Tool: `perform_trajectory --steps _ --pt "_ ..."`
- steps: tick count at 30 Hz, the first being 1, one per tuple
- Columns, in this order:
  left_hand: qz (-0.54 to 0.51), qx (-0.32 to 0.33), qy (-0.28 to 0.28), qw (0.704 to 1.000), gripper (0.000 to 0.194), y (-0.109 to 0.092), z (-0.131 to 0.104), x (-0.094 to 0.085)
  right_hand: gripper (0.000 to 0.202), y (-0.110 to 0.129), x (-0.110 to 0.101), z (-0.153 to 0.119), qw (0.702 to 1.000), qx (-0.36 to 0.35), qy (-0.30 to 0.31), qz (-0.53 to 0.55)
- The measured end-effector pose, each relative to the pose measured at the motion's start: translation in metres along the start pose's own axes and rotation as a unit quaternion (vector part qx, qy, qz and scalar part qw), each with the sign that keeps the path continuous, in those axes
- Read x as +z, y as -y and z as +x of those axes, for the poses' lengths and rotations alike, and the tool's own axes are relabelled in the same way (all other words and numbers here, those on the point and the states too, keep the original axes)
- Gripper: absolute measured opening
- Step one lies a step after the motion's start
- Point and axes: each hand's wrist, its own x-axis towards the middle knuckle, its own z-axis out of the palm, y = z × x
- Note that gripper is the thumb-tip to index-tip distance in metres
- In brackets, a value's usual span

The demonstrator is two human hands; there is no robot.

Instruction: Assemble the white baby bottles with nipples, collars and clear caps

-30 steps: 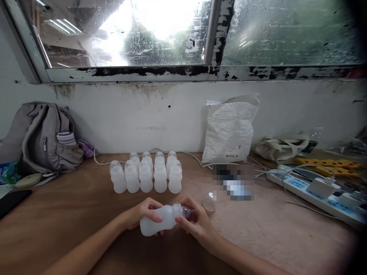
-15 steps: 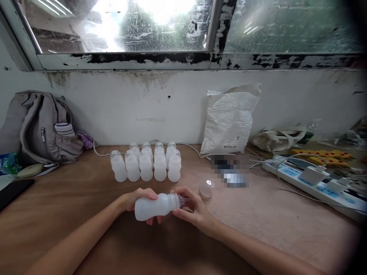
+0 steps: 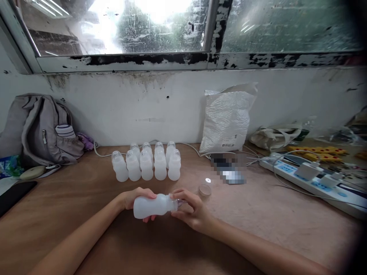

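A frosted white baby bottle (image 3: 151,206) lies tilted on its side above the table, its neck pointing right. My left hand (image 3: 137,198) is closed round the bottle's body, thumb on top and fingertips showing below. At the neck end, my right hand (image 3: 195,212) pinches the collar between thumb and fingers. A clear nipple (image 3: 180,203) pokes out of the collar and is partly hidden by those fingers. Just beyond my right hand, a clear cap (image 3: 205,190) rests on the table, with a small white disc (image 3: 208,180) behind it.
Several capped baby bottles (image 3: 147,168) stand in two rows beyond my hands. A backpack (image 3: 43,128) leans at the left wall. To the right are a white padded mailer (image 3: 225,120), a blurred-out flat object (image 3: 228,170), loose cables and a power strip (image 3: 309,179).
My right hand's fingers have shifted slightly left and now sit further over the collar. My left hand still holds the bottle, nearly unmoved. The camera view has shifted a little.
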Motion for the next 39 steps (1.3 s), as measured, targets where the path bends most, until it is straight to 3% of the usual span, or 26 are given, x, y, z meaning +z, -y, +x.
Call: perform_trajectory --steps 4,8,10,12,16,20,23,26,30,32,36,39 --pt "-0.002 -0.009 0.01 1.0 0.049 0.001 0.001 -0.003 0.025 -0.003 0.001 -0.002 0.999 -0.034 -0.006 -0.036" --pt "0.017 -0.028 0.004 0.999 0.042 -0.002 0.001 0.003 0.024 -0.008 0.003 0.0 0.994 0.113 0.008 -0.01" --pt "0.034 -0.024 -0.01 0.999 0.037 -0.005 0.001 0.009 0.047 -0.009 0.004 0.002 0.984 0.176 0.024 -0.008" --pt "0.039 -0.021 -0.013 0.999 0.036 -0.006 0.002 0.013 0.058 -0.008 0.003 0.002 0.98 0.196 0.025 -0.015" --pt "0.015 -0.029 0.007 0.999 0.041 -0.002 0.003 0.007 0.056 -0.004 0.002 0.001 0.984 0.174 0.011 -0.033" --pt "-0.044 -0.014 -0.007 0.999 0.049 0.005 0.003 -0.005 0.025 -0.002 0.003 -0.003 0.992 0.103 -0.029 -0.06" --pt "-0.065 -0.016 -0.006 0.998 0.051 0.005 0.003 -0.008 0.039 -0.003 0.004 -0.003 0.995 0.069 -0.03 -0.066" --pt "-0.042 -0.027 0.01 0.999 0.051 0.003 0.003 -0.006 0.026 -0.007 0.004 -0.001 0.991 0.111 -0.036 -0.071" --pt "-0.011 -0.031 0.013 0.999 0.048 0.002 0.003 -0.002 0.058 -0.013 0.003 0.0 0.981 0.178 -0.057 -0.058" --pt "-0.023 -0.029 0.007 0.999 0.05 0.002 0.003 -0.003 0.056 -0.013 0.003 0.001 0.981 0.166 -0.077 -0.055" --pt "-0.059 -0.022 -0.009 0.998 0.054 0.006 0.003 -0.008 0.031 -0.007 0.002 0.001 0.987 0.123 -0.092 -0.052" --pt "-0.054 -0.024 -0.012 0.998 0.054 0.008 0.002 -0.009 0.035 -0.005 0.002 0.002 0.986 0.124 -0.092 -0.062"
